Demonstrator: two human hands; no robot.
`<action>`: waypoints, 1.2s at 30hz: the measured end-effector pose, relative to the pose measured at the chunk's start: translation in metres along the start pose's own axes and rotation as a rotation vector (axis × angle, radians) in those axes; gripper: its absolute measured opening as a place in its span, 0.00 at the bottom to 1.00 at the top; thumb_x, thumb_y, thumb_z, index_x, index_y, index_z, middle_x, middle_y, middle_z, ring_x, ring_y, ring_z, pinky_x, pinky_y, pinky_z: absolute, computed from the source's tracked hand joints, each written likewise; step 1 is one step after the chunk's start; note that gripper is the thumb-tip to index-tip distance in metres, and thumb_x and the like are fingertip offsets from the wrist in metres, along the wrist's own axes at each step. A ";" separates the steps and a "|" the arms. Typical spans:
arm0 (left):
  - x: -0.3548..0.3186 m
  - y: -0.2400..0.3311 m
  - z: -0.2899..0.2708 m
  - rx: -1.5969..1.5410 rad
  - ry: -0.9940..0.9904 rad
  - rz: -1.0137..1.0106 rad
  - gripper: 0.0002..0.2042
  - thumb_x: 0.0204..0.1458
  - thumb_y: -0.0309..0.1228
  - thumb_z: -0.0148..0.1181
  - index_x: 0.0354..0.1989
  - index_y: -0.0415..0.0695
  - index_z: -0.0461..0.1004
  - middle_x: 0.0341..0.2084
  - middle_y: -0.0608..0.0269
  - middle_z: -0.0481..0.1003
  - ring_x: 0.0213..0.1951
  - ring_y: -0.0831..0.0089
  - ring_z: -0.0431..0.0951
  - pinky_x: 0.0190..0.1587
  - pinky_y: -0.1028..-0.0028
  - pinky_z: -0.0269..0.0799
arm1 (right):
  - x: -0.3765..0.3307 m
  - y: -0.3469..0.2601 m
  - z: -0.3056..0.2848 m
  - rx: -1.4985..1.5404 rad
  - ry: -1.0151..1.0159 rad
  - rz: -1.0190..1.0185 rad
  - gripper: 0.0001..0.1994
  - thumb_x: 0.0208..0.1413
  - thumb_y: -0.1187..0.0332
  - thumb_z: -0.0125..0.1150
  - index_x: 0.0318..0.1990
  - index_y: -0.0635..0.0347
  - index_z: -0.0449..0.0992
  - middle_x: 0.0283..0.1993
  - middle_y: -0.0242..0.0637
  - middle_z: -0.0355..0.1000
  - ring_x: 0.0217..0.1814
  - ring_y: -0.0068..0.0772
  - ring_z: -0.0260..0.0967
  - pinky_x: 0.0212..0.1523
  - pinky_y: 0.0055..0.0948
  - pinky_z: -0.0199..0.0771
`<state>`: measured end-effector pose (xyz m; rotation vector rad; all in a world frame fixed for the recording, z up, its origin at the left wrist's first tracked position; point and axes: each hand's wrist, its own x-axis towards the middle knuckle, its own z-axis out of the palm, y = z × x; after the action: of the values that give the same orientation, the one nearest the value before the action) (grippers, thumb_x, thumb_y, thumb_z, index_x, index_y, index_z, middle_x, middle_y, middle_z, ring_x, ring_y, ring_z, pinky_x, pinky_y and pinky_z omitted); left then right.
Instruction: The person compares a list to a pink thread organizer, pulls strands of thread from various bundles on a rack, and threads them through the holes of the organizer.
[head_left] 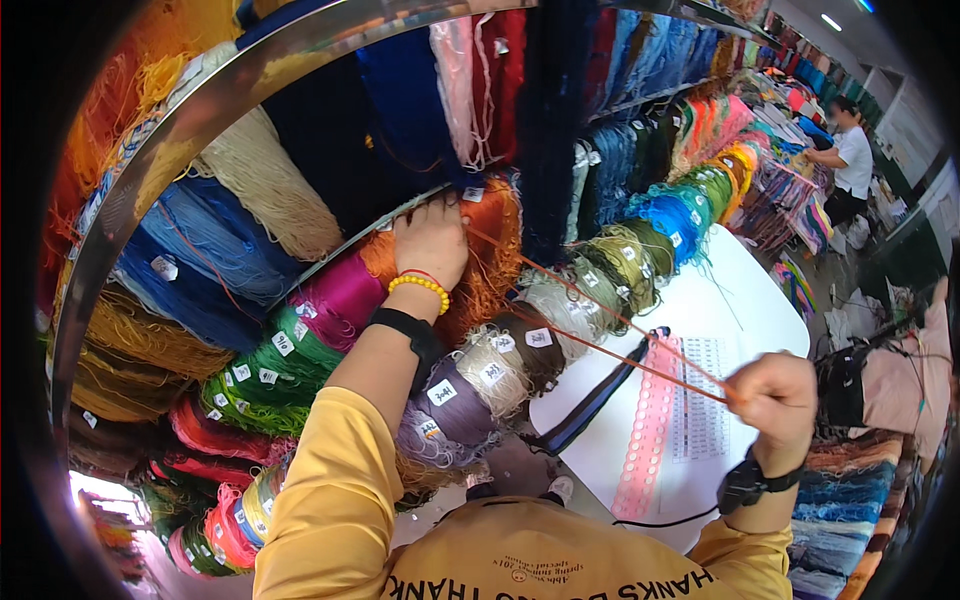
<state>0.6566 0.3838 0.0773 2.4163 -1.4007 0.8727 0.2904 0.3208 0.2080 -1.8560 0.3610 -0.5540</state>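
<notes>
My right hand (pixel 770 395) is closed in a fist over the white table, holding a pulled-out length of orange thread (pixel 630 325). Two taut strands of it run from the hanging orange skein (pixel 497 225) to my fist. At the top of that skein, my left hand (pixel 432 240) is closed, its fingers curled over the thread near the metal rail; the fingertips are partly hidden. A magenta skein (pixel 345 295) and a green skein (pixel 265 365) hang beside it. Below lie grey, cream and purple skeins (pixel 450 400) with small white tags.
On the white table (pixel 765 300) lie a pink strip with white holes (pixel 650 420), a printed sheet (pixel 705 370) and a dark strap (pixel 590 405). A curved metal bar (pixel 130 190) crosses the upper left. Another person (pixel 850 160) stands far right by piled threads.
</notes>
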 end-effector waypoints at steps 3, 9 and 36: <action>0.000 -0.002 0.001 0.033 -0.011 -0.004 0.18 0.49 0.37 0.43 0.47 0.44 0.64 0.41 0.61 0.68 0.43 0.66 0.67 0.46 0.63 0.57 | -0.043 0.008 -0.029 0.139 0.298 -0.137 0.13 0.43 0.64 0.60 0.21 0.63 0.65 0.16 0.31 0.63 0.14 0.18 0.55 0.14 0.16 0.54; -0.002 -0.008 -0.007 0.113 -0.097 -0.010 0.19 0.50 0.39 0.42 0.50 0.44 0.62 0.44 0.60 0.67 0.46 0.66 0.66 0.49 0.61 0.56 | -0.147 0.031 -0.157 0.165 0.944 -0.135 0.09 0.51 0.66 0.51 0.36 0.61 0.65 0.16 0.20 0.53 0.14 0.08 0.44 0.12 0.10 0.43; -0.083 0.242 -0.023 -0.693 -0.652 0.684 0.11 0.43 0.27 0.49 0.37 0.42 0.63 0.32 0.56 0.64 0.33 0.61 0.72 0.32 0.68 0.70 | -0.102 0.086 -0.069 0.070 0.423 0.352 0.04 0.51 0.73 0.49 0.28 0.63 0.67 0.15 0.21 0.57 0.15 0.11 0.50 0.15 0.12 0.49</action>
<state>0.4122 0.3275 0.0212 1.7180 -2.3184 -0.3698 0.1695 0.2875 0.1258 -1.5515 0.9172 -0.7013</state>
